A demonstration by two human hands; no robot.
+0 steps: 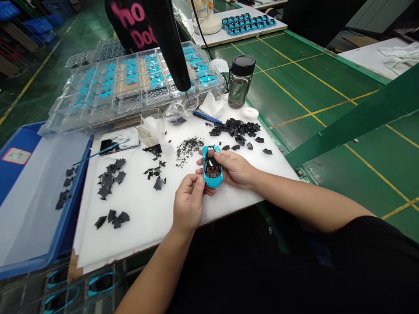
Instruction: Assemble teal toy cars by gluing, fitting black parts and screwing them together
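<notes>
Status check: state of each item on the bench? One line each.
Blue model car: held in both hands, dark interior showing.
Left hand: gripping the car.
Right hand: gripping the car.
Glass jar: upright, black lid on.
Clear plastic trays: stacked, holding blue parts.
Blue pen: lying flat.
Black pieces: loose, in piles.

Between the left hand [189, 203] and right hand [232, 168]: model car body [212, 176], smooth, glossy blue finish. Beneath both hands: white foam sheet [147, 226], matt, finely textured. Ahead of the hands: matt black plastic parts [235, 127]; beyond them, transparent glossy plastic tray [126, 102]. Ahead and right: smooth glass jar [238, 90], matt black lid [242, 64].
</notes>
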